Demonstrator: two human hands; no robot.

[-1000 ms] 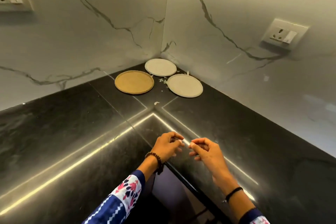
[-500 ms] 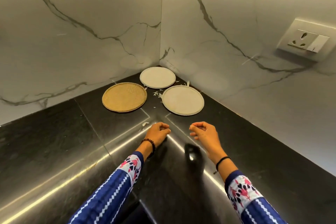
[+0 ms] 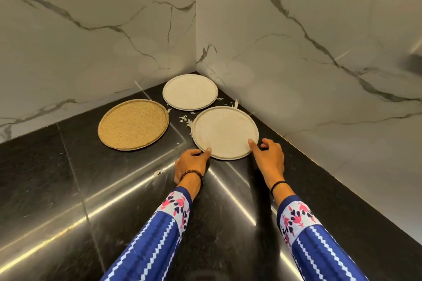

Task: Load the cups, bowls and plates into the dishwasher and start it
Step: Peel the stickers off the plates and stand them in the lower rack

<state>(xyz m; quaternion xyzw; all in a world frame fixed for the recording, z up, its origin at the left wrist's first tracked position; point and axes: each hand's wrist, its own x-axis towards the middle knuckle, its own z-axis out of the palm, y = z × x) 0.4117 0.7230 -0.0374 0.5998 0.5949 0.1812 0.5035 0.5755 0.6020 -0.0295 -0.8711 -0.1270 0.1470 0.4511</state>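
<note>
Three round plates lie flat in the corner of a black countertop (image 3: 68,178). The near white plate (image 3: 225,131) lies closest to me. My left hand (image 3: 190,164) holds its near-left rim, thumb on the edge. My right hand (image 3: 269,157) grips its right rim, with the thumb on top and the fingers curled beside the edge. A second white plate (image 3: 190,91) sits further back in the corner. A tan woven-looking plate (image 3: 133,123) lies to the left. No dishwasher, cups or bowls are in view.
Marble walls meet behind the plates and close off the back and right side. Small white scraps (image 3: 183,118) are scattered between the plates, and one more scrap (image 3: 158,172) lies near my left wrist. The countertop stretches out to the left and towards me.
Both hands have reached forward from the counter's middle to the near white plate and taken hold of its rim. The view has moved closer to the corner.
</note>
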